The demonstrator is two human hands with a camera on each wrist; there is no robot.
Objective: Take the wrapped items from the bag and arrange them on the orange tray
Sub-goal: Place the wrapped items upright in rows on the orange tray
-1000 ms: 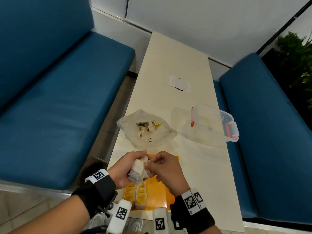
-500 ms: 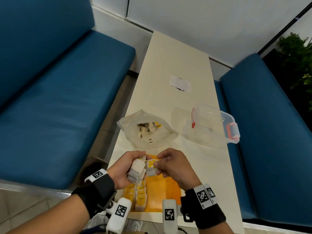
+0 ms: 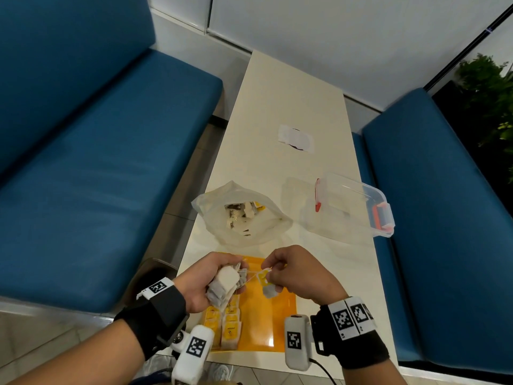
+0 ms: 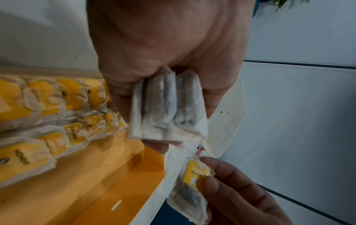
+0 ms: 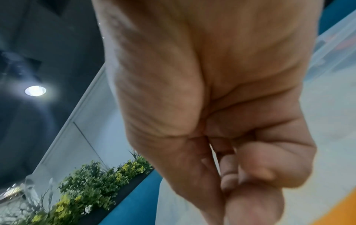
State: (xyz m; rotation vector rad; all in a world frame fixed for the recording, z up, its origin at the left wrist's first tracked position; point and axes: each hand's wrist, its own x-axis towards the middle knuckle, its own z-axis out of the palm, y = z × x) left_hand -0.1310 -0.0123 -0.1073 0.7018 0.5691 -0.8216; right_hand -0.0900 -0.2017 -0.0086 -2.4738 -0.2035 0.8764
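The left hand (image 3: 206,282) grips a bundle of tea bags (image 4: 167,105) above the orange tray (image 3: 266,315); the right hand (image 3: 294,273) pinches one tea bag (image 4: 190,196) — their strings look tangled, so pulling risks dragging others loose onto the worktop (image 3: 291,101).

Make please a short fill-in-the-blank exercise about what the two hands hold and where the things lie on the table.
1. The left hand grips a bunch of tea bags above the ____ tray.
2. The right hand pinches ____ tea bag.
3. The plastic bag lies ____ the tray, farther from the person.
4. The clear box has ____ clips.

Missing words: orange; one; beyond; red
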